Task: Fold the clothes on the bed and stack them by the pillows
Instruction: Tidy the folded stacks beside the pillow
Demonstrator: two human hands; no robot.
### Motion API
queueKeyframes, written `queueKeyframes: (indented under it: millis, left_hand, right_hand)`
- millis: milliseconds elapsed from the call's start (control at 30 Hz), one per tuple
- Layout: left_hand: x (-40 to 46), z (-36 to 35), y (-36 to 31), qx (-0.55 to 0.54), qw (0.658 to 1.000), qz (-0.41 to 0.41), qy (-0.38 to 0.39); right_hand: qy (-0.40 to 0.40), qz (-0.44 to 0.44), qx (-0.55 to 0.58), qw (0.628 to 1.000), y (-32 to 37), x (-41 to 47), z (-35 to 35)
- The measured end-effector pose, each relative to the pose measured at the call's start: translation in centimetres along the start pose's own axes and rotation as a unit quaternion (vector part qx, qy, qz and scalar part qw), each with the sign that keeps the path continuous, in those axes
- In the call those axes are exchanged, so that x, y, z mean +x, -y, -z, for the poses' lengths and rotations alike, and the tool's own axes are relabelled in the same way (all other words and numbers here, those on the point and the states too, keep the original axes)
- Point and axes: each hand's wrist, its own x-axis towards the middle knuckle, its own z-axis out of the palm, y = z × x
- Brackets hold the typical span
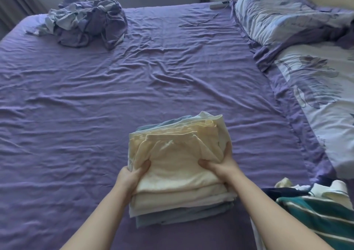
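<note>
Stack (180,175) of folded clothes sits low in the centre of the frame on the purple bed (134,81), cream pieces on top and pale blue ones beneath. The left hand (130,175) grips the stack's left side, thumb pressed onto the top cream layer and the other fingers curled under the edge. The right hand (220,163) grips the right side the same way, thumb on top and fingers wrapped round the edge; its fingertips are hidden by the cloth. Both forearms reach in from the bottom of the frame. A crumpled heap (86,21) of bluish-purple clothes lies at the upper left, well apart from the stack. A floral pillow (283,17) lies at the upper right, with a second one (323,88) below it along the right edge. At the lower right a teal striped garment (318,215) lies among other unfolded pieces.
</note>
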Motion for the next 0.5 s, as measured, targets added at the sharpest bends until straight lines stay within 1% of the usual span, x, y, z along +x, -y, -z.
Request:
queueKeyframes:
  millis: [133,267,400,500]
  left_hand:
    - [-0.9,-0.3,-0.9,0.008,1.000,-0.020,-0.020]
    - [-2.3,-1.0,-4.0,0.017,0.998,-0.050,-0.024]
    - [-4.5,-3.0,-8.0,0.020,0.996,-0.089,-0.009]
    - [-7.0,-5.8,-11.0,0.011,0.993,-0.117,0.012]
  right_hand:
    - [-0.015,0.051,0.046,0.998,0.4,-0.5,0.8]
    - [-0.030,0.086,0.064,0.994,2.5,-1.3,2.6]
    - [-0.051,0.113,0.081,0.989,5.1,-2.6,6.6]
    - [-0.071,0.131,0.083,0.985,6.5,-4.0,11.4]
